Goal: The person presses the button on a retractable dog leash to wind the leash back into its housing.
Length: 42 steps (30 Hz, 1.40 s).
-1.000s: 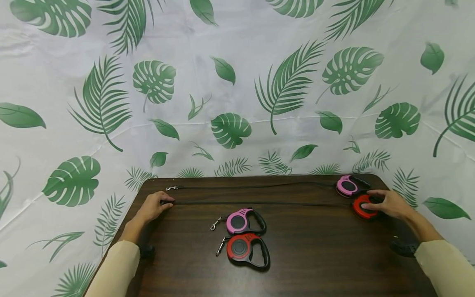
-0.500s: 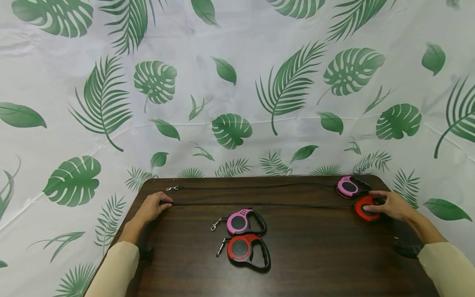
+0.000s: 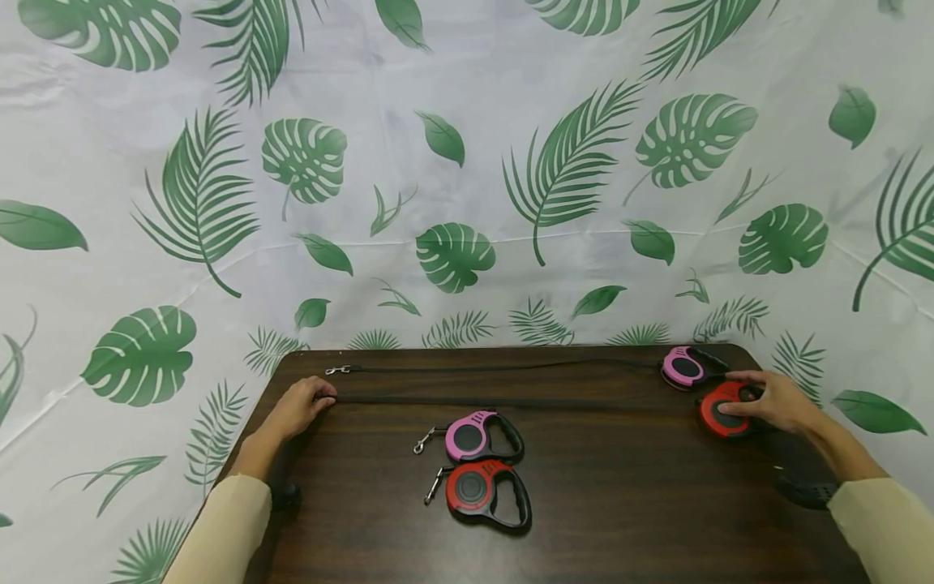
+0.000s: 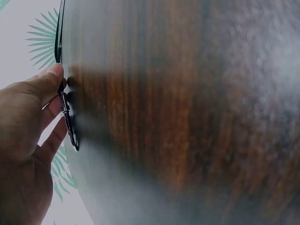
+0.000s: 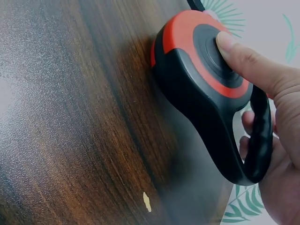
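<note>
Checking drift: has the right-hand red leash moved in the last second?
Barely. In the head view the red leash under the right hand has slid slightly right and toward the near edge, away from the fixed pink leash behind it.

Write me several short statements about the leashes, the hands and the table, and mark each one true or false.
1. The right hand grips the red leash at the right, its thumb on the round face. True.
2. The left hand holds the pink leash in the middle. False: it pinches the metal clip of an extended black cord at the table's left side.
3. Four leash housings lie on the wooden table. True.
4. The red leash in the middle has its cord pulled out across the table. False: its clip sits close beside the housing.
5. The pink leash at the back right lies beside the gripped red one. True.
</note>
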### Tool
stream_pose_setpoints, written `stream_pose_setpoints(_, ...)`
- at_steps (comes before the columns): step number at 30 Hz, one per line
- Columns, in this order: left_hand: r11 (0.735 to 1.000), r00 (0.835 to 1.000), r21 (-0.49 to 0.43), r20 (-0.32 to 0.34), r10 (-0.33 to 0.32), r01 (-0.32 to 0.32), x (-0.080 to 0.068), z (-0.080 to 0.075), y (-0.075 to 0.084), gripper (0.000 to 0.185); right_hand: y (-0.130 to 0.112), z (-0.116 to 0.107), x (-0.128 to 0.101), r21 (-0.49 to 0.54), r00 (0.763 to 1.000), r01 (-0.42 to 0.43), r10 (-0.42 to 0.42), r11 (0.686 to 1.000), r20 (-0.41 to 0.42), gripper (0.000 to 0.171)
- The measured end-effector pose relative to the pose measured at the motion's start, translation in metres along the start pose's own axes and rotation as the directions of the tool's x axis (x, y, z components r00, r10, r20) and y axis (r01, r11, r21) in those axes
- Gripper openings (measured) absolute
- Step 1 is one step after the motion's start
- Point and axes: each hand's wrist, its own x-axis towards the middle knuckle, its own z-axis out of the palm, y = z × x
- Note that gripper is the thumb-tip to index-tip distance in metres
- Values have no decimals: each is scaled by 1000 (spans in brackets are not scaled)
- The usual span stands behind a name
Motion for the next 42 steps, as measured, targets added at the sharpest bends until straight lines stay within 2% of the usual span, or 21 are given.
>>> stream_pose_setpoints(8, 999, 999, 7, 18, -35, 35, -1, -4, -1, 7, -1, -1, 3, 11, 996, 59, -58, 998, -69, 79)
stream_pose_setpoints(13, 999, 999, 2, 5, -43, 43, -3, -8, 1, 7, -5, -2, 1, 0, 992, 87, -86, 996, -91, 74)
stream_pose_setpoints(16, 1000, 999, -7, -35, -16, 16, -3, -10, 2, 7, -6, -3, 0, -1, 989, 108, -108, 994, -97, 70)
stream_pose_setpoints(22, 997, 989, -22, -129, 66, -70, -1, -16, 5, 9, -7, -8, -5, -96, 980, 136, -148, 986, -130, 66)
stream_pose_setpoints(27, 994, 982, -17, -160, 103, -107, 0, -19, 5, 10, -7, -10, -8, -123, 974, 159, -176, 980, -144, 62)
stream_pose_setpoints(34, 985, 961, -6, -221, 169, -174, -1, -26, 6, 15, -10, -12, -11, -55, 987, 126, -131, 991, -89, 61)
stream_pose_setpoints(42, 983, 959, -4, -222, 177, -183, -4, -33, 10, 16, -14, -18, -13, -70, 998, 62, -62, 996, -6, 61)
